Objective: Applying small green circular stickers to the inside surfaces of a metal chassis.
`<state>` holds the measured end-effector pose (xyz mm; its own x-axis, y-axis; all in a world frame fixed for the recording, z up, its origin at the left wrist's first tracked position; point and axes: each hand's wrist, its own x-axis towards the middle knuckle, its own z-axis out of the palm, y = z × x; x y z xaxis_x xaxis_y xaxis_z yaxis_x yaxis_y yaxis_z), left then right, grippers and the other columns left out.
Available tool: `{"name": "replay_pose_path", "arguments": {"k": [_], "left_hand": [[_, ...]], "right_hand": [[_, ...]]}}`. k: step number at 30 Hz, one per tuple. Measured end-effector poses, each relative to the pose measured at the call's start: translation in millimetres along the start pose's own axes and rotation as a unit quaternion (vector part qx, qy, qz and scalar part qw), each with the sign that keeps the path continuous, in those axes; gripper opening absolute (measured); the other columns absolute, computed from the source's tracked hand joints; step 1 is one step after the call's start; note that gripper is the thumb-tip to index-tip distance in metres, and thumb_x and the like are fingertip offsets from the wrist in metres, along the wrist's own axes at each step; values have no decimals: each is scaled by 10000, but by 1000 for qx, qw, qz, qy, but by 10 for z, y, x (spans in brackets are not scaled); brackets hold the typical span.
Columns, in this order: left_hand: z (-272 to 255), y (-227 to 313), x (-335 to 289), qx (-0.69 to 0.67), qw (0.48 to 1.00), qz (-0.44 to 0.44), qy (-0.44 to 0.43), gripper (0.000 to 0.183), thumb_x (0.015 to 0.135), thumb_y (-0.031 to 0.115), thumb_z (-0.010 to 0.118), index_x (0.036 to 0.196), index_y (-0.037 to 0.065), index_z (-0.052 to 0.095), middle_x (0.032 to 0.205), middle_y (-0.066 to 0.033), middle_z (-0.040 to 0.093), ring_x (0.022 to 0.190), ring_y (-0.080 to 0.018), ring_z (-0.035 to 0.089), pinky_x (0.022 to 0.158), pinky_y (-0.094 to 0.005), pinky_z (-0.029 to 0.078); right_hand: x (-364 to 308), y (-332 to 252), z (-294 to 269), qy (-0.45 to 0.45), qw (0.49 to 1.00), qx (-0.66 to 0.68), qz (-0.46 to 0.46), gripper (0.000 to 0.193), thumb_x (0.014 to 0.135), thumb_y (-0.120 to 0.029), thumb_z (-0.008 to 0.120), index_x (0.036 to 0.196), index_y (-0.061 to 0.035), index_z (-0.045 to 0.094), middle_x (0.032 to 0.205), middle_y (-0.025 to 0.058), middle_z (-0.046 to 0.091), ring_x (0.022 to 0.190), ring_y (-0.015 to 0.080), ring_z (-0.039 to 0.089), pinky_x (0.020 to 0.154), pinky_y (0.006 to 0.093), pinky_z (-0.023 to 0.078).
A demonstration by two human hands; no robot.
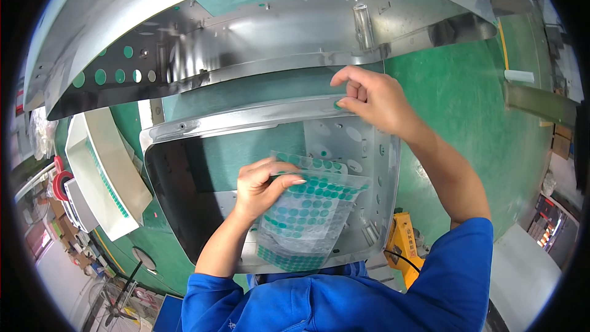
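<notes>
My left hand grips a bundle of clear sheets with rows of green round stickers, thumb on top and fingers behind. The sheets hang over the open metal housing in front of me. At the housing's far rim, my right hand has its thumb tip at a single green round sticker. Its index finger is raised and bent while the other fingers curl in. Whether that sticker touches the rim or only the thumb, I cannot tell.
A larger curved metal shell spans the far side, with green dots over several of its holes. To the left lies a cream-coloured tray-like part bearing a row of green dots. A yellow piece of equipment with a black cable stands at the right.
</notes>
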<state>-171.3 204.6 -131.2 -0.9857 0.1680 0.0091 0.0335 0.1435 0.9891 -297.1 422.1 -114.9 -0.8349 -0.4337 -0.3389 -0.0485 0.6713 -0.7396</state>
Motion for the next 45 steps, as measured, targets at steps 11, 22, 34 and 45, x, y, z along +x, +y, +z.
{"name": "replay_pose_path", "arguments": {"k": [11, 22, 34, 45], "left_hand": [[-418, 199, -229, 15, 996, 61, 71, 115, 658, 79, 699, 743, 33, 636, 711, -63, 637, 544, -120, 527, 481, -224, 402], [-1198, 357, -679, 126, 978, 146, 79, 149, 653, 88, 684, 773, 33, 615, 716, -81, 620, 618, -192, 578, 517, -266, 446], [-1609, 192, -850, 87, 986, 88, 111, 138, 667, 94, 687, 765, 23, 620, 716, -87, 618, 621, -190, 574, 528, -258, 432], [-1665, -26, -803, 68, 982, 97, 147, 165, 640, 28, 693, 791, 19, 626, 716, -69, 608, 551, -159, 518, 474, -247, 401]], "right_hand": [[177, -123, -48, -23, 997, 70, -27, 142, 708, -112, 643, 810, -22, 600, 764, 58, 593, 687, 121, 549, 643, 259, 430], [-243, -1551, 841, -138, 958, 193, -160, 64, 723, -24, 624, 781, -1, 612, 734, 56, 600, 656, 117, 539, 621, 243, 431], [-33, -1833, 1398, 15, 947, -3, -320, 80, 715, -67, 608, 779, -47, 565, 787, 66, 602, 745, 230, 571, 677, 292, 420], [859, -1595, 1408, -67, 992, -2, -111, 43, 757, -48, 563, 760, -12, 539, 746, 53, 510, 637, 126, 482, 604, 257, 407]]}}
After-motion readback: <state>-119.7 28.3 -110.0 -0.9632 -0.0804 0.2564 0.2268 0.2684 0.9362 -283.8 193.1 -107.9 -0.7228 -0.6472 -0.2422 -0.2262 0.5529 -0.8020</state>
